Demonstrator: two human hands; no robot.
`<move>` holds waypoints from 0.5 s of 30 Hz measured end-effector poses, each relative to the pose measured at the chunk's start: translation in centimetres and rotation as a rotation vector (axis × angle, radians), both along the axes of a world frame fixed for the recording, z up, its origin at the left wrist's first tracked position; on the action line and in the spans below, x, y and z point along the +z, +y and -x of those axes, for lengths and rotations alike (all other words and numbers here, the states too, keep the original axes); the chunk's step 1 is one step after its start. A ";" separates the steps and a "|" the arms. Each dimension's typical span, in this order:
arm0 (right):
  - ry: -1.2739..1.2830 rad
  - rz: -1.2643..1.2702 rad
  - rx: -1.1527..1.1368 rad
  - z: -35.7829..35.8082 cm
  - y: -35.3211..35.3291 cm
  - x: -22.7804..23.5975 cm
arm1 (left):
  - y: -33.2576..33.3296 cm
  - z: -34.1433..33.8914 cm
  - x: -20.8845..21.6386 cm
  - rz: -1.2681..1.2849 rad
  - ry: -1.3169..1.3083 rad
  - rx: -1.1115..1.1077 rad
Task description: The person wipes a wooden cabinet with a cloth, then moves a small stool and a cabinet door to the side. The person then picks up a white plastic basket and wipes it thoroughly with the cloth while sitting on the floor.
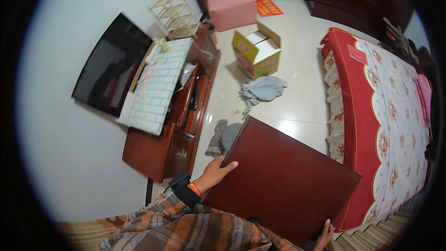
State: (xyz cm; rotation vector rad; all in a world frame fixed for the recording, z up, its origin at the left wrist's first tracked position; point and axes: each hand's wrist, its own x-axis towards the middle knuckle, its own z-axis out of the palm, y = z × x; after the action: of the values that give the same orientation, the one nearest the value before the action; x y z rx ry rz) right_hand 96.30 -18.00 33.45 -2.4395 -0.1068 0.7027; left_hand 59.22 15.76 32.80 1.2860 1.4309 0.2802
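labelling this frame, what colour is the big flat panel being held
The panel is dark reddish-brown, seen best in the head view.

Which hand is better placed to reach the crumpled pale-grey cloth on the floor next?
Probably the left hand: it grips the left edge of the dark-red rectangular wooden panel, nearer the cloth. The right hand, at the panel's right edge, looks farther.

glare spots the floor (302, 88) within darkened, warped edges.
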 end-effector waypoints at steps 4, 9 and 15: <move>-0.057 -0.118 0.055 2.3 4.1 0.8 | -2.1 5.8 -0.9 -0.064 0.068 0.114; 0.043 -0.365 0.157 4.7 8.8 2.0 | -5.8 13.0 -2.6 -0.067 0.072 0.361; 0.055 -0.463 0.459 9.8 15.8 4.8 | -8.8 21.0 -1.5 -0.023 -0.045 0.563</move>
State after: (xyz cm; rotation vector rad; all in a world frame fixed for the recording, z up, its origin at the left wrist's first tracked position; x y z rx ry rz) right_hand 86.55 -2.19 38.27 -1.9583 -0.7408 0.8293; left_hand 38.23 7.00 31.33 0.8634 1.7338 0.6963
